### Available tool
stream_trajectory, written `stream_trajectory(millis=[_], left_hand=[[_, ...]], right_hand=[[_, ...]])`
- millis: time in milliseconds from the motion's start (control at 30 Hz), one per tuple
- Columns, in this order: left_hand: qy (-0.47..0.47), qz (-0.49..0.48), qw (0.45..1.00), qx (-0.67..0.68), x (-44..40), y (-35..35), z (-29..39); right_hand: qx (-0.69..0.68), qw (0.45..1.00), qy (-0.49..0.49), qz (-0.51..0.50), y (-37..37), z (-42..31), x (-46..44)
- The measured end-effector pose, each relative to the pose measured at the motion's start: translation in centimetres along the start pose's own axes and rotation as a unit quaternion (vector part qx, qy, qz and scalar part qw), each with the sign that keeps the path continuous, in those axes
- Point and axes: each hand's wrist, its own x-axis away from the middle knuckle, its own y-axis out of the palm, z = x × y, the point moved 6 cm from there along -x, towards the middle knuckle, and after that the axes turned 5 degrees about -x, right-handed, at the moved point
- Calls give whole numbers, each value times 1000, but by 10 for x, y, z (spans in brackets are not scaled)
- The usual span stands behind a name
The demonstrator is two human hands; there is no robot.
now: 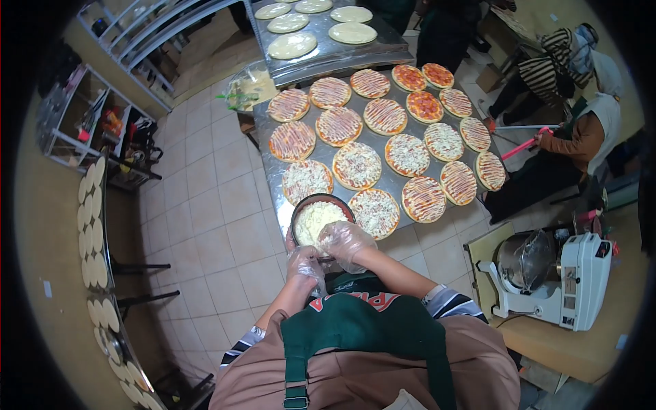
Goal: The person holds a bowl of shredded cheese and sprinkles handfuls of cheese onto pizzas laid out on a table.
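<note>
A dark round bowl [295, 217] of white grated cheese [314, 220] is at the near edge of the metal table. My left hand [305, 265], in a clear plastic glove, grips the bowl's near left side. My right hand [347, 240], gloved the same way, reaches over the rim with curled fingers in the cheese; its fingertips are partly hidden. Just right of the bowl lies a cheese-topped pizza [374, 213]. Another cheese-covered pizza [307, 181] lies behind the bowl, and a third pizza [357, 166] sits farther back.
Several pizzas with striped sauce [424, 199] cover the metal table [273, 164]. Plain dough rounds [292, 46] lie on a farther table, and more bases [96, 236] on tables at left. A stand mixer [581, 280] stands at right. People [591, 130] hold long handles nearby.
</note>
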Motion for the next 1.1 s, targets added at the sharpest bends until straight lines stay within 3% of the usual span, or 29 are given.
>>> stream_trajectory(millis=[67, 133, 167, 200, 233, 400, 467, 533, 633, 767, 833, 933, 1000, 1100], left_hand=[[-7, -34, 999, -22, -6, 4, 6], [-19, -48, 998, -38, -9, 9, 12], [-24, -55, 997, -43, -10, 12, 16], [-40, -53, 996, -51, -11, 13, 18], [-58, -52, 995, -59, -13, 14, 17], [-95, -86, 986, -111, -36, 10, 19], [-80, -86, 986, -118, -42, 10, 23], [-74, -86, 985, -130, -46, 12, 32], [-93, -93, 984, -116, -57, 3, 40], [-137, -95, 980, -108, -100, -44, 39], [-164, -105, 978, -75, -118, -67, 42], [-112, -105, 987, -38, -89, -48, 77], [-135, -113, 984, -38, -105, -69, 77], [-88, -72, 993, -5, -96, -71, 95]], right_hand=[[-127, 986, 92, 47, -10, 8, 3], [-171, 979, 87, 71, -14, 16, 4], [-432, 897, 83, 49, -4, 26, 0], [-659, 749, 69, 28, 2, 32, -1], [-733, 677, 31, 59, -2, 31, -1], [-762, 644, 24, 68, 0, 48, -6], [-825, 560, 1, 77, 0, 59, -10], [-815, 568, -8, 110, -8, 69, -11], [-792, 559, 67, 235, -21, 97, 6], [-797, 524, 78, 291, -5, 165, 18], [-753, 533, 157, 353, -1, 183, 33], [-715, 558, 185, 379, 8, 210, 41], [-710, 538, 195, 410, 7, 210, 43], [-557, 680, 261, 399, -12, 205, 34]])
